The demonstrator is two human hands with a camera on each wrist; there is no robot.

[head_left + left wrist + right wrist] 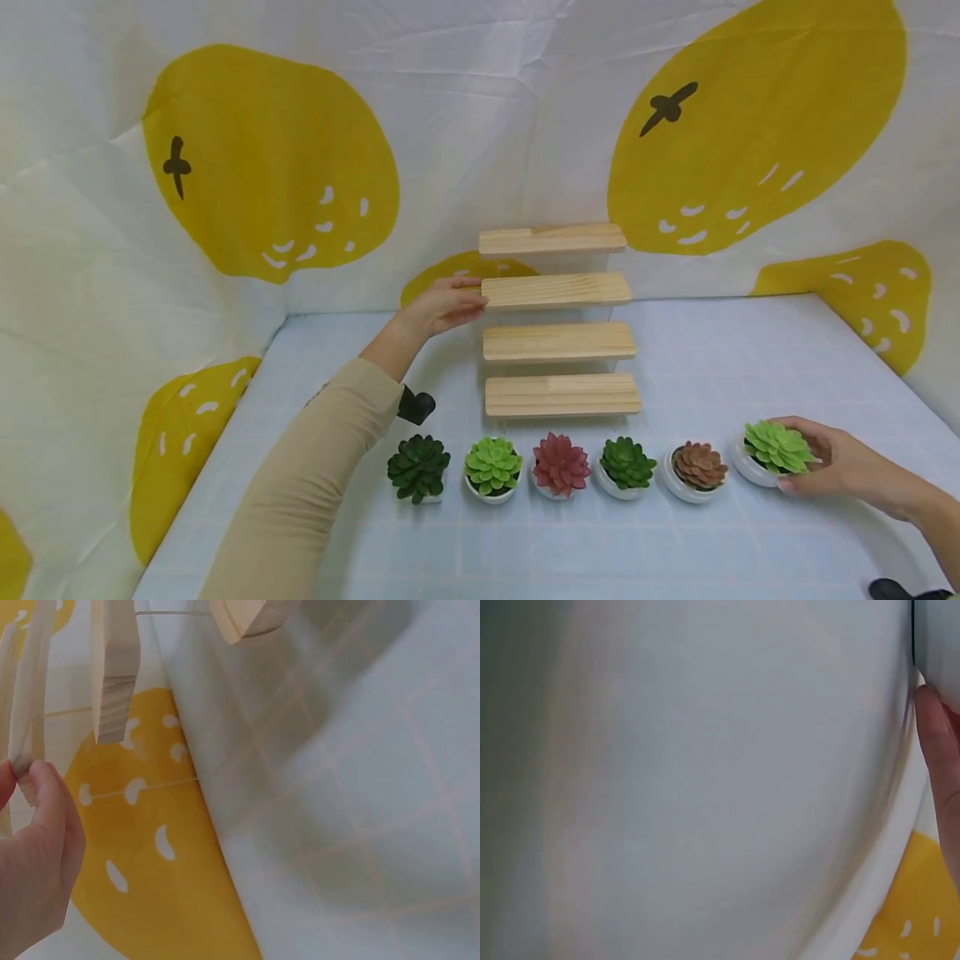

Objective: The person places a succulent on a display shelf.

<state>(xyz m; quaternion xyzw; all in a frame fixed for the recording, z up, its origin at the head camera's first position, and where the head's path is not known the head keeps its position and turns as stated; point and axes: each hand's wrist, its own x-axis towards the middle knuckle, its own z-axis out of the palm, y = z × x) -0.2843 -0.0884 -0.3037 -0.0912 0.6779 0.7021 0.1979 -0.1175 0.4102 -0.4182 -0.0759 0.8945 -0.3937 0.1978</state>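
Observation:
A tiered wooden shelf stand (558, 343) with several pale boards stands at the back of the table. My left hand (450, 305) pinches the left end of its second board from the top (557, 291); in the left wrist view thumb and fingers close on that board's end. At the right, my right hand (832, 458) grips a light green succulent (777, 447) in a white pot (750, 468), fingers behind and thumb in front. Only part of this pot (941, 645) and a finger (936, 735) show at the edge of the right wrist view.
In a row before the stand are potted succulents: dark green (418, 469), light green (492, 465), red (560, 465), green (627, 462) and brown (699, 466). A white curtain with yellow fruit prints (270, 158) hangs behind the pale checked table (525, 558).

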